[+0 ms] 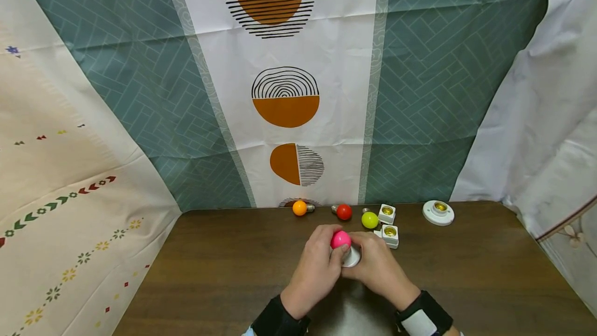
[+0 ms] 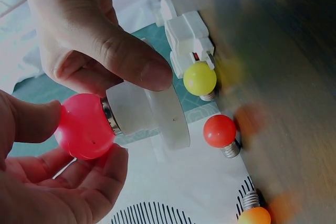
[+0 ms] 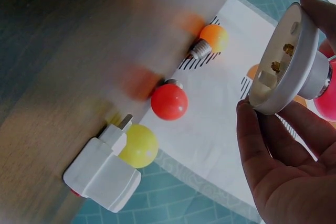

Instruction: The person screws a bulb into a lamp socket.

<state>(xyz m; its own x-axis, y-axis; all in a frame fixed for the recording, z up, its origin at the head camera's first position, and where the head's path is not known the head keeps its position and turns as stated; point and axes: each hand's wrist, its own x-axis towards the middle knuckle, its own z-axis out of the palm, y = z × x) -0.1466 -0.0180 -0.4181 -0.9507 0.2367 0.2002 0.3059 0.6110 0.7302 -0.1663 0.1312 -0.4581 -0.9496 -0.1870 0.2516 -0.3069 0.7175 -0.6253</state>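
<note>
My left hand (image 1: pixel 316 263) pinches a pink light bulb (image 2: pixel 86 127) between thumb and fingers. The bulb's metal base sits in the mouth of a round white lamp holder (image 2: pixel 149 111), with a strip of metal still showing. My right hand (image 1: pixel 378 263) grips that lamp holder by its rim; the right wrist view shows its hollow underside (image 3: pixel 278 59) with brass terminals. Both hands are held together above the table, in front of a yellow bulb (image 1: pixel 370 220), a red bulb (image 1: pixel 344 212) and an orange bulb (image 1: pixel 300 208) lying at the back.
Two white square sockets (image 1: pixel 389 232) lie beside the yellow bulb. Farther right, another round white lamp holder (image 1: pixel 438 213) lies on the brown table (image 1: pixel 224 274). A patterned cloth (image 1: pixel 298 118) hangs behind the table's back edge.
</note>
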